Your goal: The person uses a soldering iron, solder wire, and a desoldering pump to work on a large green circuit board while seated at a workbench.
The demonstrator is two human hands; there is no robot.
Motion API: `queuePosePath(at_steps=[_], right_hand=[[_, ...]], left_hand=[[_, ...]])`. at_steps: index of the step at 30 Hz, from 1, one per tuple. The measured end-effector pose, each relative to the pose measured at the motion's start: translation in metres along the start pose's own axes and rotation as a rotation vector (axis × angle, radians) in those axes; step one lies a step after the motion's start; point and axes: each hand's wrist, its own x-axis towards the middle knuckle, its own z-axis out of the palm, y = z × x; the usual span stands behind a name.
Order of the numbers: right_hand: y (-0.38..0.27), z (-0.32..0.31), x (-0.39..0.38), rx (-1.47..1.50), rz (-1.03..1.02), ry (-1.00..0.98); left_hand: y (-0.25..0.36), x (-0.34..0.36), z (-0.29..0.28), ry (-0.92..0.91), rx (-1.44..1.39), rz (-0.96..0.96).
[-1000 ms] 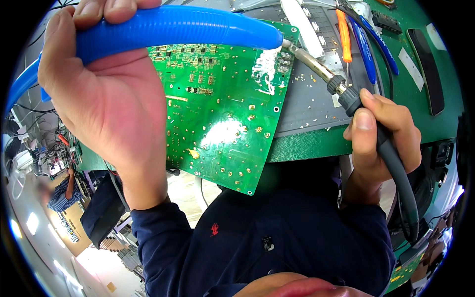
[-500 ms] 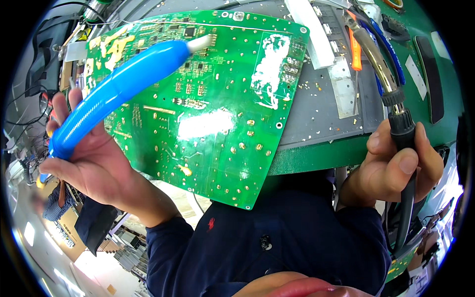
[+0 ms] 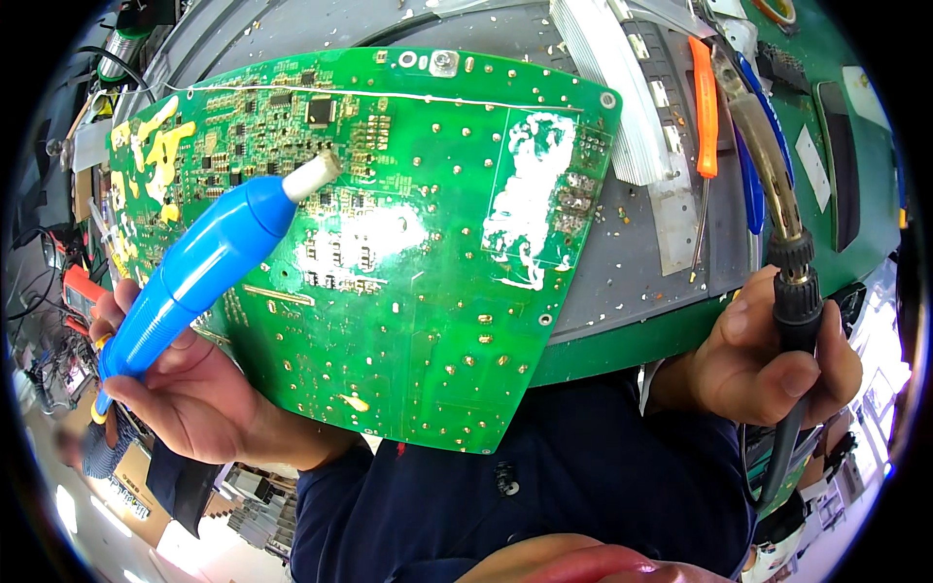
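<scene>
My left hand (image 3: 199,403) is closed around the back end of a blue solder sucker (image 3: 219,257). Its pale nozzle points up and right over the upper left area of a large green circuit board (image 3: 398,350); I cannot tell whether it touches. White paste covers a patch on the board's right, and yellowish glue blobs lie along its left edge. At the right, my right hand (image 3: 753,364) grips a soldering iron (image 3: 768,160) by its black handle. The iron's metal barrel points away from me, beyond the board's right edge, and its cable hangs below the hand.
An orange screwdriver (image 3: 705,117) lies right of the board, beside a ribbed pale strip (image 3: 612,97). Blue-handled pliers (image 3: 753,194) are partly hidden behind the iron. Small crumbs dot the grey tray (image 3: 632,267) on the green table. A solder spool (image 3: 121,49) stands far left.
The view has shifted, so the board and table sit lower in the picture. The sucker's nozzle has moved down and left over the board. Both hands keep their holds.
</scene>
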Motion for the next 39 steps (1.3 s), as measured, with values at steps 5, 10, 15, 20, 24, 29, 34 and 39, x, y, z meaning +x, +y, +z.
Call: queuePosePath(at_steps=[5,10,15,20,24,29,34,39], right_hand=[[0.000,0.002,0.000,0.011,-0.025,0.005],[-0.007,0.003,0.003,0.011,-0.005,0.024],[-0.008,0.002,0.004,0.062,0.013,0.019],[-0.002,-0.007,0.012,0.124,0.057,0.043],[-0.006,-0.015,0.029,0.445,0.205,-0.057],[-0.043,-0.016,0.079,0.388,0.216,-0.109],[-0.052,0.029,0.132,0.328,0.147,-0.100],[-0.034,0.087,0.184,0.367,0.244,-0.251]], left_hand=[[-0.010,0.000,0.014,0.343,0.314,0.260],[-0.003,0.002,0.017,0.461,0.421,0.482],[0.057,-0.021,-0.008,0.316,0.418,0.625],[0.133,-0.040,-0.021,0.319,0.590,0.817],[0.153,-0.065,-0.031,0.346,0.969,0.680],[0.115,-0.047,-0.057,0.394,1.396,0.303],[0.105,-0.047,-0.070,0.417,1.600,0.136],[0.092,-0.048,-0.095,0.463,1.756,-0.058]])
